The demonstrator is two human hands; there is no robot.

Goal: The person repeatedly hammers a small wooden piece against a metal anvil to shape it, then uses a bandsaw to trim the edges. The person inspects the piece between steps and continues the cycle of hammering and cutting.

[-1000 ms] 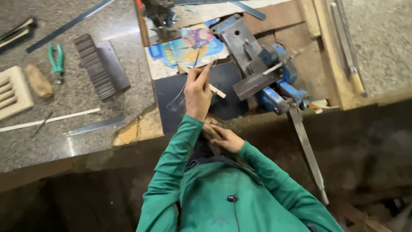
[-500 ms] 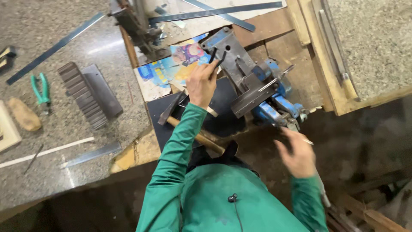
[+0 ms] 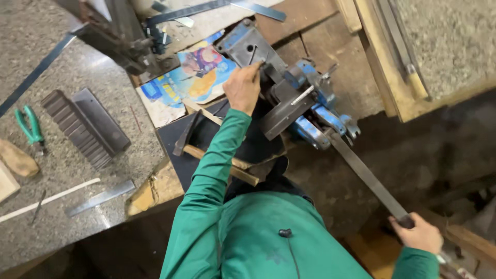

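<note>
**Obs.: both hands on the blue bench press**

Left hand (image 3: 242, 89) extended forward in a green sleeve, resting on the blue-and-grey bench press (image 3: 281, 90). Its fingers (image 3: 254, 67) are pinched narrow on a small thin metal piece at the top of the press block; the piece is too small to make out further.

Right hand (image 3: 419, 235) low at the right, fingers wrapped closed around the far end of the long flat lever (image 3: 368, 177). The lever runs diagonally from the press body down to that hand.

Press sits at the front edge of the wooden desk (image 3: 361, 77), tilted diagonally in view. A colourful printed sheet (image 3: 194, 77) lies just beside it on the left.

A hammer (image 3: 199, 147) with wooden handle lies on a dark mat, partly under the left forearm.

On the granite surface, well apart to the left: a ribbed grey metal block (image 3: 82, 126), green-handled pliers (image 3: 30, 125), a flat steel strip (image 3: 101, 197).
</note>
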